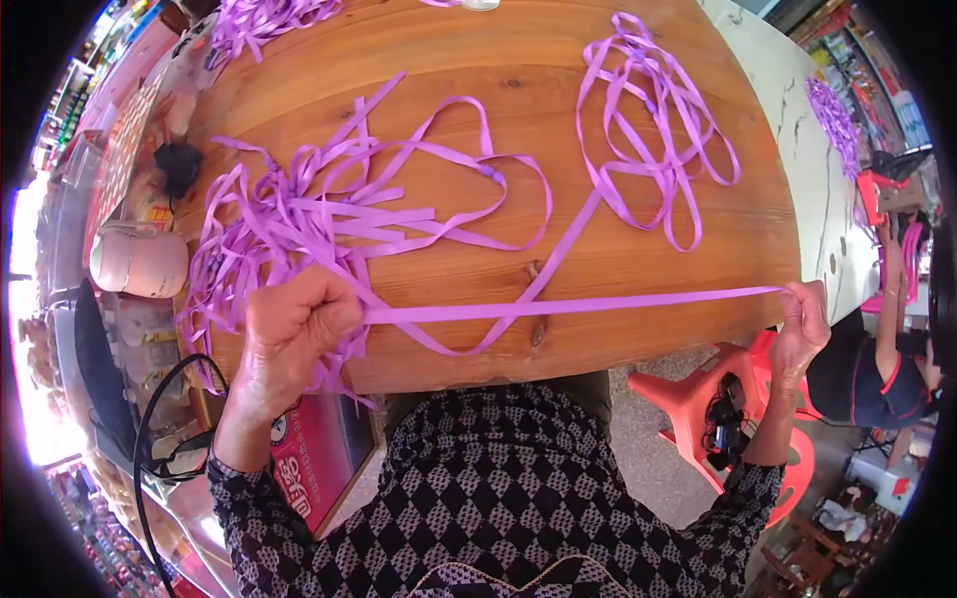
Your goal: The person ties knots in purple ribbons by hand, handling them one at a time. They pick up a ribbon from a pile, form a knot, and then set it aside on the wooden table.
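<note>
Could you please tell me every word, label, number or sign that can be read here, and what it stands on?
Pink panel below the table: white lettering and a round emblem; I won't copy printed words.
Yellow packet at the left: small red print, too unclear to read.
Goods at the far left: too small and blurred.
Purple ribbon between the left hand and right hand: no lettering visible.

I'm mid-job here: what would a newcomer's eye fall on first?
First, the purple ribbon stretched straight between the left hand and right hand, above the wooden table's near edge. Next, the tangled ribbon heap on the table's left and the looser loops at its upper right.
</note>
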`<state>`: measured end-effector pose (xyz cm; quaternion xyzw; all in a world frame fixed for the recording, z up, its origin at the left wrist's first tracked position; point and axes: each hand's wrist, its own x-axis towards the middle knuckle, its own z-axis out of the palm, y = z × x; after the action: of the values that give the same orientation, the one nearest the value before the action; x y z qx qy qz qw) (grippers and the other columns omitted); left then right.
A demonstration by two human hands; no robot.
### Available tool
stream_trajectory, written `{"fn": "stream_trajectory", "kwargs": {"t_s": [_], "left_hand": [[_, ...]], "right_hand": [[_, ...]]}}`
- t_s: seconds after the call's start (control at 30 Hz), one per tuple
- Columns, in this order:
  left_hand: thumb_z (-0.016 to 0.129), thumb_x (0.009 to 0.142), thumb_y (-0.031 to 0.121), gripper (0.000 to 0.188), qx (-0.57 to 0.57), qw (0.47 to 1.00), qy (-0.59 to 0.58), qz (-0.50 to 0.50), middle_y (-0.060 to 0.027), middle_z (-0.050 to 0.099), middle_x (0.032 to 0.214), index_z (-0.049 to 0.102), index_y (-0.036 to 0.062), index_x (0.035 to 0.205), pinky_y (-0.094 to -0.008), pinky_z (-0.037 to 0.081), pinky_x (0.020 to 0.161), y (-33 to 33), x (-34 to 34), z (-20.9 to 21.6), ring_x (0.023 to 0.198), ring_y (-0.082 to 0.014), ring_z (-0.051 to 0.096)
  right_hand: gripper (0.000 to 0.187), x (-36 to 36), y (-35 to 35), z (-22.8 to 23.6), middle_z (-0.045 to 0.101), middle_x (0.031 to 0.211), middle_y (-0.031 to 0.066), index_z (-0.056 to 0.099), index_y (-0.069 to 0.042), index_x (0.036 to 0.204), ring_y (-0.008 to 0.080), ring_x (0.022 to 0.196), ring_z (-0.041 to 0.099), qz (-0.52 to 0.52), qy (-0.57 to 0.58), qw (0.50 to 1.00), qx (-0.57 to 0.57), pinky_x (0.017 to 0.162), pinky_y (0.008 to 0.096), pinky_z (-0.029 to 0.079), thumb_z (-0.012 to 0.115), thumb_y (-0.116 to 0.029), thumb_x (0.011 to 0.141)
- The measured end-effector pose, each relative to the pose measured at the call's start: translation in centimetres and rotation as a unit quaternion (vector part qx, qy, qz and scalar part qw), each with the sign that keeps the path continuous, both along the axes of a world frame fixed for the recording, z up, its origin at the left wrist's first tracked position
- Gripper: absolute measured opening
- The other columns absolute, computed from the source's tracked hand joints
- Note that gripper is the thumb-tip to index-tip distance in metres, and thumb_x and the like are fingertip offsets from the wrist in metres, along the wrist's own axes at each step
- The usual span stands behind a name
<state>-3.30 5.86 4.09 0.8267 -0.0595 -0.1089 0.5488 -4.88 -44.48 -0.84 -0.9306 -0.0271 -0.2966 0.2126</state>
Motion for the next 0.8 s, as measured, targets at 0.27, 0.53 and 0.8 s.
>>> {"fn": "stream_trajectory", "kwargs": {"t_s": [0.27,0.53,0.8], "left_hand": [[0.053,0.090,0.031,0.032,-0.092,0.984,0.139,-0.062,0.0007,0.054,0.073,0.057,-0.0004,0.092,-0.0195,0.038,0.058,-5.3,1.3,1.3,0.069,-0.0054,0.049],[0.046,0.085,0.056,0.064,-0.196,0.964,0.167,-0.070,-0.0041,0.061,0.075,0.047,0.0023,0.120,-0.0169,0.036,0.050,-8.8,1.4,1.6,0.059,-0.0047,0.050],[0.056,0.086,0.039,0.047,-0.258,0.920,0.290,-0.049,-0.0055,0.062,0.076,0.055,-0.0019,0.109,-0.0182,0.041,0.049,-8.2,1.3,0.5,0.055,-0.0088,0.053]], "right_hand": [[0.018,2.1,4.0,0.7,0.060,0.088,0.0085,0.060,0.000,0.099,0.0173,0.080,0.055,-0.102,-0.019,0.994,0.036,0.075,0.0282,0.044,0.056,-0.009,0.085],[0.038,2.6,21.5,4.6,0.062,0.094,0.0099,0.062,-0.001,0.100,0.0232,0.082,0.056,0.356,0.039,0.927,0.113,0.070,0.0323,0.043,0.072,-0.011,0.065],[0.022,2.7,22.6,2.6,0.060,0.078,0.0061,0.064,-0.003,0.083,0.0222,0.068,0.052,0.383,0.028,0.908,0.170,0.059,0.0311,0.040,0.073,-0.008,0.063]]}}
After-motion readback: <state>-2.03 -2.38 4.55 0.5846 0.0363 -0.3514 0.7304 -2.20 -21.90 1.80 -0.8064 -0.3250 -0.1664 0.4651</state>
